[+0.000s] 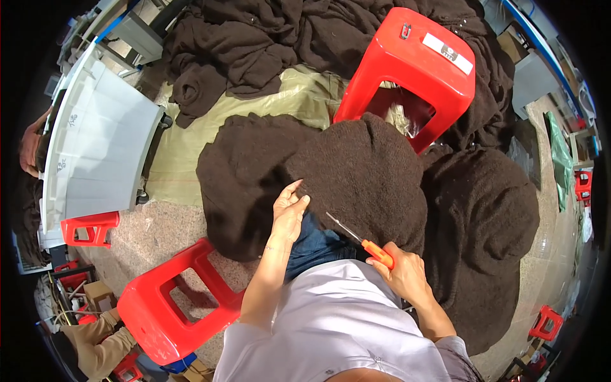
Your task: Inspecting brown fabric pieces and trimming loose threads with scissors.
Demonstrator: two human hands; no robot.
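Note:
Dark brown fleece cloth (363,165) is spread over my lap, covering most of my blue jeans (318,242). My left hand (289,207) is closed in a pinch at the cloth's near edge, fingertips on the fabric. What exactly lies between thumb and finger is too small to make out. My right hand (405,275) is wrapped round the orange handle of a slim tool that looks like a seam ripper (377,252). Its thin metal shaft points up and left over the cloth toward my left hand, the tip a little short of the fingers.
A red stool (407,60) stands ahead, a small metal clip (406,30) on its top. Brown garments (254,44) pile beyond on yellowish sheeting (181,159). More brown fleece (477,216) lies at my right. Another red stool (146,312) and a white wheeled bin (102,140) are left.

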